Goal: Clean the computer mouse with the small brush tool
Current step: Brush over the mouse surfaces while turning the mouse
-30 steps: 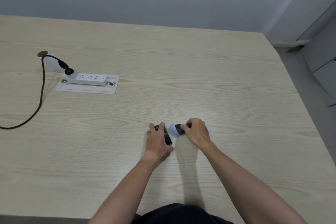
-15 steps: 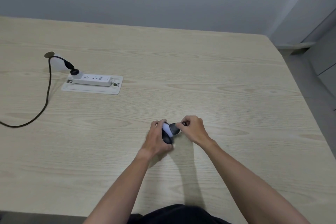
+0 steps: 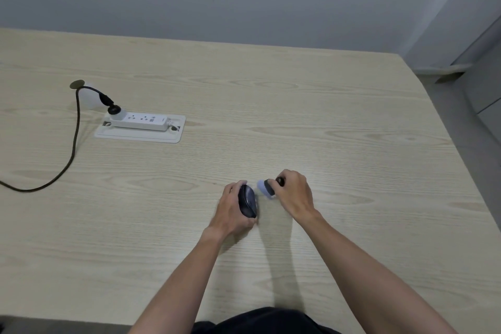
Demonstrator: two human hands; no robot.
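My left hand (image 3: 232, 210) clamped round dark oval plastic mouse (image 3: 247, 201), long axis 12-to-6, on pale wood table (image 3: 298, 116), my right hand (image 3: 294, 194) pinching black-handled, pale-blue-headed small brush (image 3: 267, 187), head pointing 9 o'clock, just beside mouse

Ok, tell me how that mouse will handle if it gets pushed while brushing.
The mouse looks small and light, so brush strokes could probably slide it on the smooth table. Its hard rounded shell may be slippery; the left hand steadying it seems sensible.

Soft, even, rather dim light falls on the table (image 3: 298, 106). The arms cast faint shadows toward the near side. Wide-angle bending curves the edges; the hands look slightly blurred.
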